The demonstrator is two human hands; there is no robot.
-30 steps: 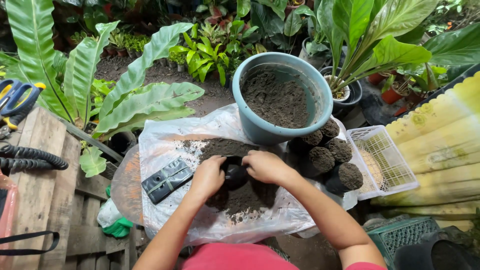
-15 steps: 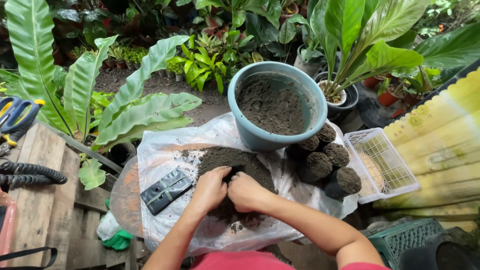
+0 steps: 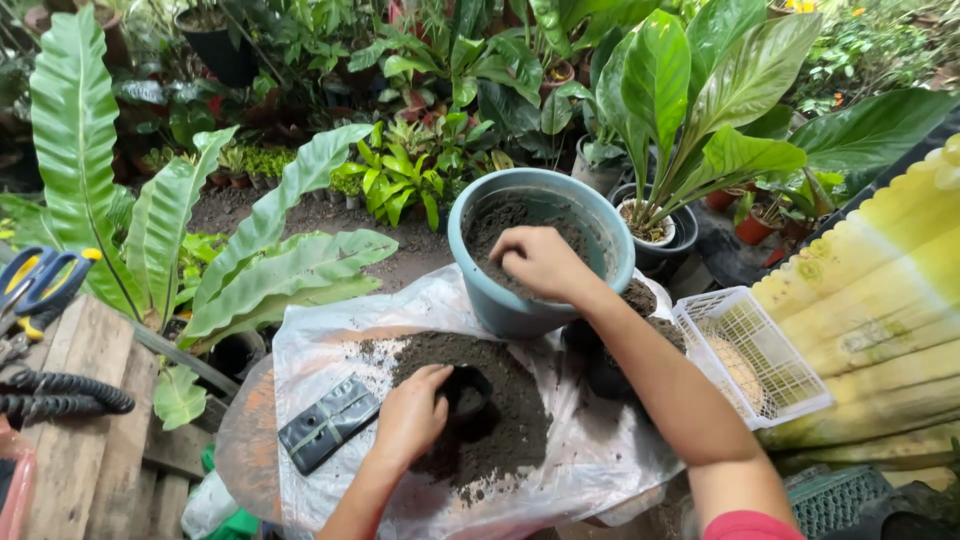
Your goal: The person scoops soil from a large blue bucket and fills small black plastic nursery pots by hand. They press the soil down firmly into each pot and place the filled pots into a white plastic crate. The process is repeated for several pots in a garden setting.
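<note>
- Soil lies heaped on a clear plastic sheet spread nearest the person, which keeps the loose dirt gathered and off the surface beneath.
- The left hand grips the rim of a small black nursery bag standing in the heap; it is closed on the bag, seemingly to hold the mouth open and upright.
- A flat stack of black bags lies on the sheet just left of that hand, within easy reach.
- Filled bags stand together at the right of the heap, partly hidden behind the right forearm, beside a white plastic basket.
- Farther off, the right hand reaches into the blue-grey pot of soil, fingers curled down into the dirt; whether it has closed on a handful I cannot tell.
- Half a second ago both hands were together at the small bag on the heap; now they are well apart, the right one having moved up to the pot while the left has stayed on the bag.
</note>
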